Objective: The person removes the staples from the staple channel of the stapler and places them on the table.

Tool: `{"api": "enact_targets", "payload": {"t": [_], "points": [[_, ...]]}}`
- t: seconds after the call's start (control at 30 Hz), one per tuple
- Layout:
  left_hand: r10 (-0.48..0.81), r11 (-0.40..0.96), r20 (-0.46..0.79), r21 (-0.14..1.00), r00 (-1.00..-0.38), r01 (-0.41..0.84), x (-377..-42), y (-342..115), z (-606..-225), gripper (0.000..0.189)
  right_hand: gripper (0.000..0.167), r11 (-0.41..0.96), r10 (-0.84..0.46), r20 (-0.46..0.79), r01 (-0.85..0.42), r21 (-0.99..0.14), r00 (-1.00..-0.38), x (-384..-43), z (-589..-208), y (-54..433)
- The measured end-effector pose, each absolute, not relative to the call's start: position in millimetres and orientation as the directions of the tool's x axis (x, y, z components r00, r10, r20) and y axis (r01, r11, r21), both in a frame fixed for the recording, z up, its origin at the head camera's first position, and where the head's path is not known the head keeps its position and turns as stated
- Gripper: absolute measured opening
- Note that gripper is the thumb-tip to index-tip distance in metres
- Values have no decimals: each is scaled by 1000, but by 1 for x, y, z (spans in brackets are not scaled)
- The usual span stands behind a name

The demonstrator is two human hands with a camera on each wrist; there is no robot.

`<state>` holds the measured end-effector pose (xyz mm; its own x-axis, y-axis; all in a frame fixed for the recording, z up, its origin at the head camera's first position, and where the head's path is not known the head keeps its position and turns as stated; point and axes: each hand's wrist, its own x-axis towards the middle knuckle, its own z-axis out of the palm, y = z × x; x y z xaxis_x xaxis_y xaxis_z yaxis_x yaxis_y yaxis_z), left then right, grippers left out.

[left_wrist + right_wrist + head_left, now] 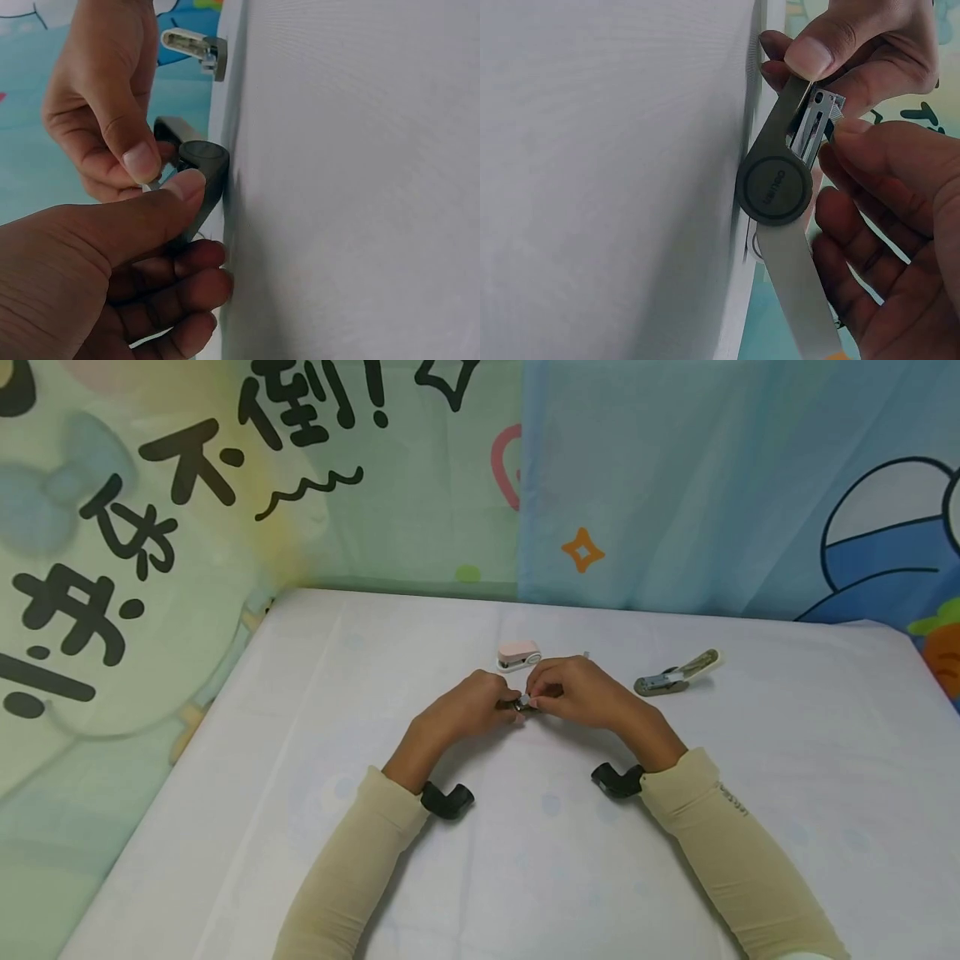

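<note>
My left hand (476, 703) grips a grey-and-white stapler (774, 190) by its grey end, thumb along the side. The stapler is swung wide, its pale arm (791, 277) angled away and its metal staple channel (810, 131) exposed. At the end of that channel my right hand (579, 692) pinches a small strip of staples (837, 112) between thumb and finger. How far the strip sits inside the channel I cannot tell. Both hands meet just above the table; in the left wrist view, the right hand's thumb (141, 159) is close to the left thumb.
A pink-and-white stapler (517, 655) lies just behind the hands on the white-covered table (540, 860). Off to the right lies another stapler (678, 675), opened out. Printed curtains (637, 468) hang along the table's back and left edges.
</note>
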<state>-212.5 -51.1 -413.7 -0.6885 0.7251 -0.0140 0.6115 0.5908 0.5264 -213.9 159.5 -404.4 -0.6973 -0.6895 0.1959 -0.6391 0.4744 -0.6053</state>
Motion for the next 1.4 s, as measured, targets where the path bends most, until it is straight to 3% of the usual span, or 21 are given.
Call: {"api": "enact_targets", "payload": {"t": [0.27,0.43,0.67,0.8,1.03,1.4], "points": [[720,617,-38,491,-693,615,-216,-53,-416,13,9,554,-638,286,-684,-475,-715,-218,-402,169],[732,610,-56,498,-679,617,-219,-55,-416,11,7,552,-548,352,-645,-529,-759,-223,-401,184],[722,619,-119,551,-682,559,-222,-65,-412,7,6,634,-379,282,-469,-615,-881,-228,-401,202],[708,632,-151,571,-690,524,-224,-72,-411,25,8,694,-371,197,-411,-591,-908,-233,-405,207],[697,644,-166,574,-698,506,-226,-73,-413,37,5,752,-403,66,-371,-546,-913,-238,-412,218],[674,656,-176,589,-717,473,-224,-73,-414,39,5,744,-459,62,-422,-518,-886,-242,-413,232]]}}
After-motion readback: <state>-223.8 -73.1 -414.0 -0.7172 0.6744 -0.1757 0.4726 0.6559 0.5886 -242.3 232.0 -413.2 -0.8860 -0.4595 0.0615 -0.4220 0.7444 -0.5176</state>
